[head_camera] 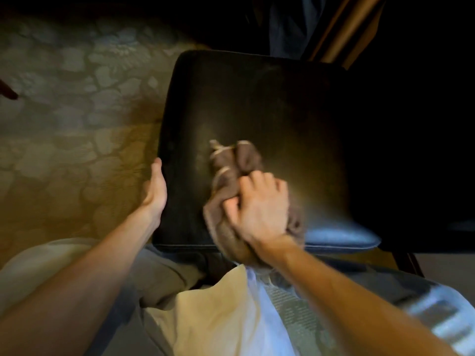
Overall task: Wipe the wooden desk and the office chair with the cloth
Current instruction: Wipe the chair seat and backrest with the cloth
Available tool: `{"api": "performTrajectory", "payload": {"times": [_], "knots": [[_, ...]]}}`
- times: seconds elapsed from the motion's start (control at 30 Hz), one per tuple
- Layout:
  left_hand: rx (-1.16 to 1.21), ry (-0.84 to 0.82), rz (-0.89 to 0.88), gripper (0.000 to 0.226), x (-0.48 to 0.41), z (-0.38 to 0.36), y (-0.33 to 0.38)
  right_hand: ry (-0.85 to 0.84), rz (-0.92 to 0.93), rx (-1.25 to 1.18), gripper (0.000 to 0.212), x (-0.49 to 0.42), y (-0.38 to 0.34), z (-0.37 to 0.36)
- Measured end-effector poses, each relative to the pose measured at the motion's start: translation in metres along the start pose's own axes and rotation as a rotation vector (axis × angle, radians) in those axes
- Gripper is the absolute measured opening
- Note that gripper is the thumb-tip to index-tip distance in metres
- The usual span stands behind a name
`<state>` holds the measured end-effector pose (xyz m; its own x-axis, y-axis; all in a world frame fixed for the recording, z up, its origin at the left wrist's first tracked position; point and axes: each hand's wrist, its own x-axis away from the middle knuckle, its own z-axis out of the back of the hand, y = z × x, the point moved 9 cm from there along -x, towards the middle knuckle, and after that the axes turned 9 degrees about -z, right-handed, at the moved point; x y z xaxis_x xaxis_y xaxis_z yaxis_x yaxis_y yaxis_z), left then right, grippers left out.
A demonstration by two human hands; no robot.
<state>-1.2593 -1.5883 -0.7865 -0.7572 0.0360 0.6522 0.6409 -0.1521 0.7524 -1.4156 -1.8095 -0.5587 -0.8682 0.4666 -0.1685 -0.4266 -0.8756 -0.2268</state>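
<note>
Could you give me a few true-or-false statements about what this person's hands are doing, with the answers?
1. The right hand grips the cloth. True.
2. The cloth lies on the floor. False: it is on the dark seat of the chair.
3. The left hand rests against the seat's left edge. True.
4. The left hand holds a second cloth. False: it holds nothing; its fingers lie straight along the seat.
5. The seat is white. False: it is dark, almost black.
</note>
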Motion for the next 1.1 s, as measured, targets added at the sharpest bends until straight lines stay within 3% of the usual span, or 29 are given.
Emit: {"api": "performTrajectory", "payload": {"times": [0.07, 0.13, 0.2, 0.27, 0.33, 0.4, 0.43, 0.5, 0.57, 0.67, 0.77, 0.83, 0.93, 1.03, 1.1], "knots": [[-0.035, -0.074, -0.027, 0.118, 0.021, -0.009, 0.013, -0.060, 0.088, -0.057, 0.026, 0.002, -0.058, -0.016], [-0.122, -0.185, -0.013, 0.072, 0.032, -0.019, 0.013, -0.131, 0.162, -0.094, 0.028, 0.001, -0.091, -0.027], [-0.151, -0.222, -0.016, 0.052, 0.029, -0.012, 0.009, -0.164, 0.209, -0.132, 0.029, -0.008, -0.095, -0.026], [-0.136, -0.172, -0.062, 0.063, 0.016, -0.008, 0.015, -0.080, 0.255, -0.148, 0.030, -0.023, -0.081, -0.006], [-0.162, -0.051, -0.088, 0.106, -0.006, 0.005, 0.012, 0.038, 0.252, -0.096, 0.032, -0.046, -0.046, 0.018], [-0.149, 0.007, -0.003, 0.141, 0.009, 0.004, 0.015, 0.080, 0.147, 0.036, 0.035, -0.072, 0.011, 0.036], [-0.155, -0.015, 0.016, 0.148, 0.023, 0.000, 0.022, 0.031, 0.046, 0.135, 0.040, -0.084, 0.048, 0.036], [-0.154, -0.015, -0.014, 0.145, 0.034, -0.005, 0.031, -0.181, -0.186, 0.318, 0.057, -0.092, 0.125, 0.023], [-0.153, -0.019, -0.020, 0.143, 0.043, -0.007, 0.036, -0.313, -0.329, 0.297, 0.071, -0.073, 0.175, 0.011], [-0.132, 0.018, -0.018, 0.139, 0.045, -0.004, 0.037, -0.201, -0.359, 0.190, 0.075, -0.043, 0.189, 0.019], [-0.145, 0.013, 0.018, 0.155, 0.043, -0.004, 0.034, -0.082, -0.445, 0.115, 0.073, -0.017, 0.194, 0.031], [-0.143, 0.007, 0.017, 0.155, 0.042, -0.005, 0.030, -0.046, -0.416, 0.109, 0.068, -0.007, 0.182, 0.032], [-0.147, -0.021, 0.009, 0.152, 0.047, -0.011, 0.037, -0.051, -0.229, 0.088, 0.055, -0.002, 0.126, 0.023], [-0.149, 0.026, -0.004, 0.119, 0.061, -0.011, 0.041, -0.114, -0.023, 0.096, 0.050, -0.001, 0.041, -0.006], [-0.058, 0.025, -0.045, 0.112, 0.063, -0.016, 0.043, -0.113, 0.032, 0.090, 0.048, -0.004, -0.002, -0.020]]}}
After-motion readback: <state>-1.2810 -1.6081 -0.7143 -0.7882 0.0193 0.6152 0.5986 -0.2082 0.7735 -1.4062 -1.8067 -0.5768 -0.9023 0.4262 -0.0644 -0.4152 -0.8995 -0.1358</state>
